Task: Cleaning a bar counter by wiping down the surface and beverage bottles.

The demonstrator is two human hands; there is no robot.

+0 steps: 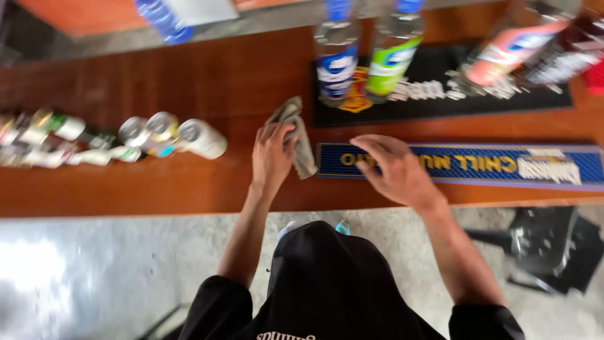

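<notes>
On the reddish wooden bar counter [189, 182] the left hand [272, 157] presses down on a crumpled grey cloth [297, 135], fingers curled over its lower part and pinning it to the wood; the cloth runs from the hand toward one o'clock, ending near the corner of the black bar mat [440, 101]. The right hand [393, 167] lies flat on the left end of a long blue bar runner [503, 165] with yellow lettering, fingers spread wide and pointing toward nine o'clock, holding nothing. The cloth sits just beside the runner's left end, at nine o'clock from it. On the black mat, at twelve o'clock from the hands, stand a bottle with a blue label [337, 60] and a bottle with a green label [393, 56]; further toward two o'clock a bottle with a pink label [513, 50] appears tilted and blurred. At nine o'clock from the left hand, well apart, lies a cluster of cans [163, 135] on their sides.
</notes>
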